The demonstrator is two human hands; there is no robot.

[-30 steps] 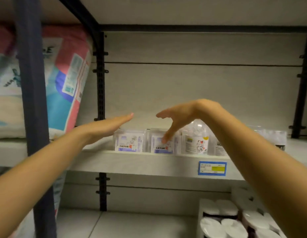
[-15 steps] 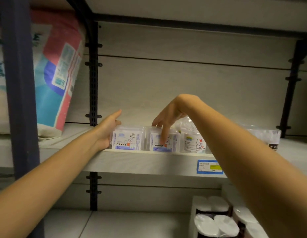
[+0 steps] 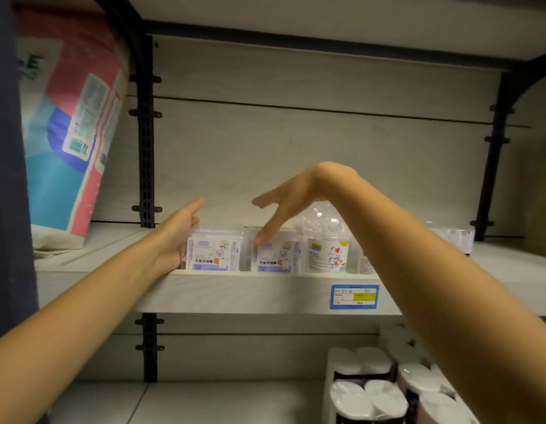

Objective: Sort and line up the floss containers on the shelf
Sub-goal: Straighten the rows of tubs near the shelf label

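A row of floss containers stands at the front edge of the shelf, side by side and very close together. The first floss box is square and clear, with a white and blue label and a 50 on it. The second floss box looks the same and stands right next to it. Then comes the round floss tub, which is taller, with a clear round lid and a little cartoon animal on its label. Past it is 1 more clear container, mostly hidden behind the right arm. The left hand lies flat against the left side of the first floss box, with its fingers straight and pointing to the back of the shelf. The right hand hangs over the row with its fingers spread and straight, and 1 fingertip touches the top front of the second floss box. Neither hand holds anything. A blue price tag sticks on the front of the shelf under the right arm. A big bag in pink, blue and white leans at the far left of the shelf, well apart from the boxes. A wrapped pack sits at the far right. White paper rolls stand on the shelf below
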